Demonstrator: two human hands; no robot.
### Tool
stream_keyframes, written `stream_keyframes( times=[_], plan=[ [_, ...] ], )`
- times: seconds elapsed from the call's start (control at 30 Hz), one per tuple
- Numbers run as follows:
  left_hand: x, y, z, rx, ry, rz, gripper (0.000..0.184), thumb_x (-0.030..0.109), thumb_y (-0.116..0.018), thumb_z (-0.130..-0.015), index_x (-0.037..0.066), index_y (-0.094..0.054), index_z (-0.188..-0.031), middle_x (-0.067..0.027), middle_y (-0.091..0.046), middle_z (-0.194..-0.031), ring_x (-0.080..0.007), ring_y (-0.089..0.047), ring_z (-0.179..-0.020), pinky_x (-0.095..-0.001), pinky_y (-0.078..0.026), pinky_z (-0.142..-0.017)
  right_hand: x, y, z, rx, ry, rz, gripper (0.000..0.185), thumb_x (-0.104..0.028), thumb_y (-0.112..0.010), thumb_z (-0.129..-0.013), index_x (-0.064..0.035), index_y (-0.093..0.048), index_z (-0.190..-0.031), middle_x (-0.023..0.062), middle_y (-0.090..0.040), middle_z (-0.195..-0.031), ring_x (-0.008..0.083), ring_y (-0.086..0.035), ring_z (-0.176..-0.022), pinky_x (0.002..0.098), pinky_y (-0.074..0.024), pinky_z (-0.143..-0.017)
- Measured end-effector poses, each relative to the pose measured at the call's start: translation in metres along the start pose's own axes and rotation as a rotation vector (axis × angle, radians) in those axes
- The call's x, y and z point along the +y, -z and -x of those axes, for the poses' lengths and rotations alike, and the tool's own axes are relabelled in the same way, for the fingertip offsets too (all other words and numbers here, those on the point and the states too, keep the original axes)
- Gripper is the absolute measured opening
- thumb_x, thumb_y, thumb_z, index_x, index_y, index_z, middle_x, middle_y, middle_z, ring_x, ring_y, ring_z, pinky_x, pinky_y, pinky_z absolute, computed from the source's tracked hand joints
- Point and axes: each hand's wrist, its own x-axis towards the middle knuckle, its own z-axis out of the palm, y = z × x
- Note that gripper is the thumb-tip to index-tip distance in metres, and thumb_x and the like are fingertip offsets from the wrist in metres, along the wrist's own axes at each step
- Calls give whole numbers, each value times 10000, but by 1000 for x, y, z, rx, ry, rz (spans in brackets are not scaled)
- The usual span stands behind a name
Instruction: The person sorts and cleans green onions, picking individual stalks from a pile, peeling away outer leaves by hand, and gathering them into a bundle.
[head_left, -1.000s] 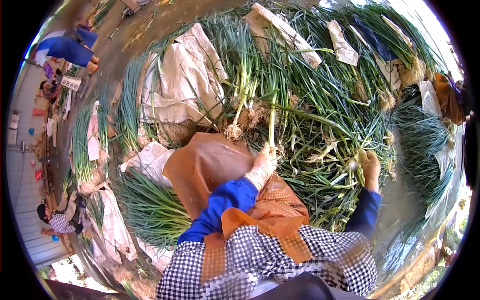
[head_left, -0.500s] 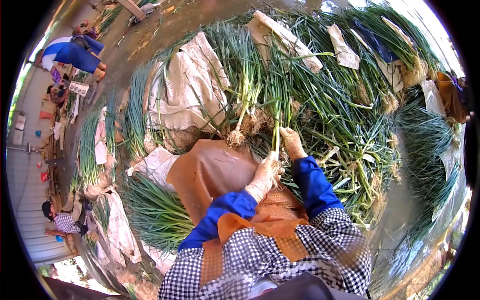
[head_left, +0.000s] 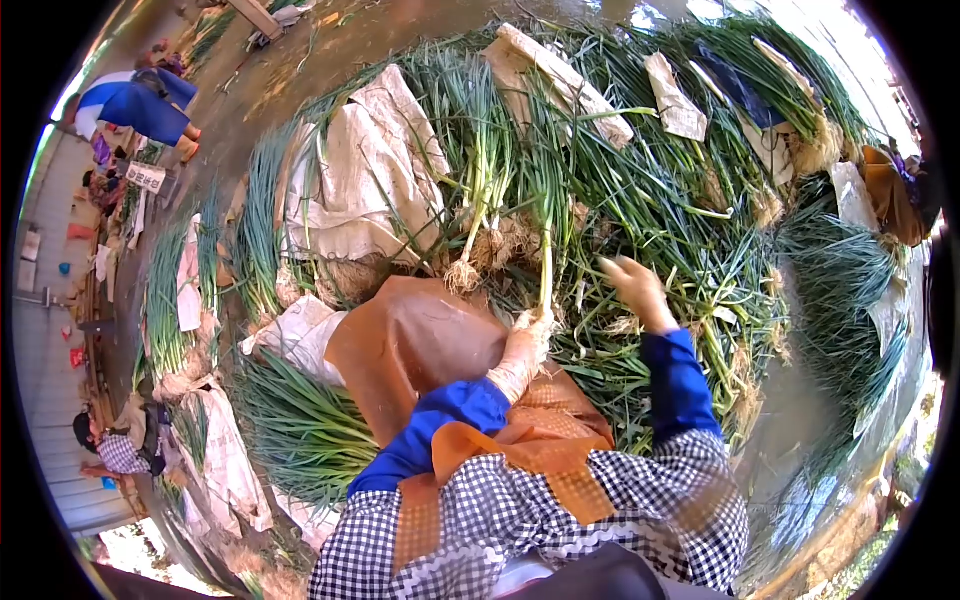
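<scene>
My left hand (head_left: 522, 350) is closed around the root end of a green onion (head_left: 546, 265), just above the brown apron over my lap. The onion's pale stalk points away from me, and its green leaves fan over the heap. To the right, my right hand (head_left: 640, 293) is apart from the stalk, above the loose green onions (head_left: 690, 250). Its fingers stretch forward, slightly smeared, with nothing visible in them. A few green onions with bushy roots (head_left: 463, 276) lie just beyond the apron (head_left: 415, 325).
Beige sacking (head_left: 365, 170) covers bundles at the front left. A trimmed leafy bunch (head_left: 305, 425) lies left of my knee. More bundles (head_left: 840, 260) rest on the wet floor at the right. Two other people (head_left: 140, 105) are at the far left.
My right hand has left the stalk beside my left hand and moved right, over the heap. My left hand keeps its hold on the green onion. The view has shifted slightly.
</scene>
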Motion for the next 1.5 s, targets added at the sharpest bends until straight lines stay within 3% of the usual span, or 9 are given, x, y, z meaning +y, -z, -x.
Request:
stream_keyframes(
  times=[0.2,0.5,0.77,0.8,1.0,1.17,1.23,1.4,1.5],
  plan=[
    [-3,12,8,-61,-285,-561,174,88,-585,-800,67,-511,-956,-13,-551,-696,-97,-513,-544,-204,-375,-411,-18,-79,-69,-290,591,774,451,-466,-448,-852,-54,-628,-820,146,-623,-721,321,-606,-711,395,-478,-644],
    [-9,21,-19,-268,214,-290,209,76,-552,-788,68,-504,-991,-95,-598,-720,-171,-554,-493,-255,-430,-375,1,-42,-36,294,244,284,384,-413,-496,-861,-104,-561,-642,145,-557,-569,315,-559,-527,410,-462,-520],
    [-8,10,-15,-191,204,-198,162,49,-547,-769,30,-523,-928,-56,-494,-544,-166,-475,-390,-279,-406,-339,-9,-81,-88,-374,467,900,474,-488,-449,-860,-42,-605,-900,119,-623,-758,290,-614,-679,366,-498,-611],
    [-5,11,-15,-189,199,-193,162,49,-547,-769,30,-523,-928,-56,-494,-544,-166,-475,-390,-279,-406,-339,19,-80,-110,-317,953,734,412,-461,-465,-866,-75,-612,-864,66,-588,-692,243,-570,-581,350,-481,-547],
    [0,18,-8,-315,289,-242,222,70,-529,-773,-22,-524,-975,-120,-568,-636,-209,-569,-484,-265,-469,-392,-20,27,-110,108,36,-733,303,-369,-498,-852,-101,-532,-713,-45,-424,-585,68,-392,-497,214,-308,-448],
    [-2,16,-16,-315,305,57,290,228,-567,-838,0,-528,-1014,-137,-595,-917,-256,-616,-807,-318,-537,-570,154,195,-139,124,605,-1482,229,-272,-469,-905,-54,-533,-873,7,-513,-706,90,-459,-562,189,-425,-492],
    [5,12,-13,-293,306,133,283,255,-565,-843,4,-533,-969,-124,-596,-822,-247,-605,-713,-322,-517,-515,172,186,-117,964,350,-1153,238,-272,-486,-883,-49,-548,-937,52,-583,-786,133,-532,-615,216,-473,-559],
    [107,-25,56,-618,51,42,385,116,-550,-799,-48,-434,-1128,-5,-471,-597,-70,-400,-428,-198,-355,-367,138,30,-78,99,256,417,369,-343,-518,-873,-28,-594,-1049,86,-617,-912,168,-598,-737,315,-488,-675],
    [204,-51,145,-745,-186,197,311,125,-474,-839,-22,-412,-1106,-11,-463,-508,-92,-381,-329,-209,-322,-285,67,-58,-53,-390,-179,295,533,-503,-524,-813,3,-625,-950,144,-643,-803,261,-613,-746,351,-487,-688]
  ],
)
